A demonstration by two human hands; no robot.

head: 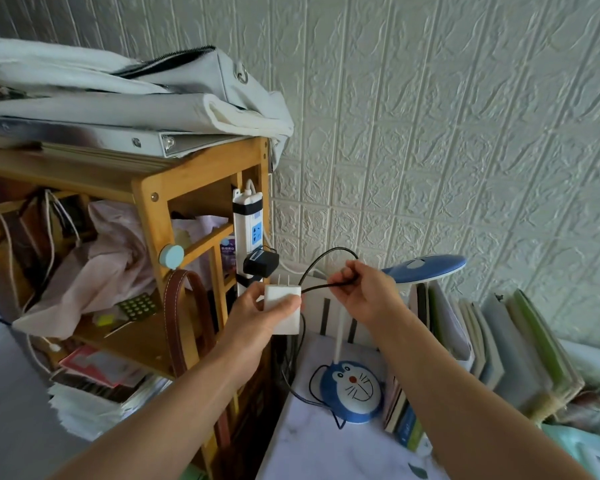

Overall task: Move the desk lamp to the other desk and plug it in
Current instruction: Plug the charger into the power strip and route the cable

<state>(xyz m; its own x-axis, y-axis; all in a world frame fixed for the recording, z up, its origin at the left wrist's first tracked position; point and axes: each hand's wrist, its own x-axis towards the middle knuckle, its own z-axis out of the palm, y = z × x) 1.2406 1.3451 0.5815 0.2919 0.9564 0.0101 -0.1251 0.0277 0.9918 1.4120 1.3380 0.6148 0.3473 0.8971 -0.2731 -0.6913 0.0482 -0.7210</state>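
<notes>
The desk lamp stands on the white desk (326, 452), its round blue cartoon-face base (352, 389) low in the middle, a thin white stem rising to the blue head (426, 268). My left hand (257, 317) grips the lamp's white plug adapter (283, 308), prongs pointing up toward the white power strip (252, 237) fixed upright on the wooden shelf. My right hand (364, 292) pinches the black cord (321, 265) just beside the adapter; the cord loops up and also trails down to the lamp base.
A black adapter (260, 263) sits in the strip's lower socket; a blue socket above it is free. The wooden shelf (153, 202) holds cloth, a bag strap and papers, with binders and a bag on top. Books (499, 344) stand at the right against the textured wall.
</notes>
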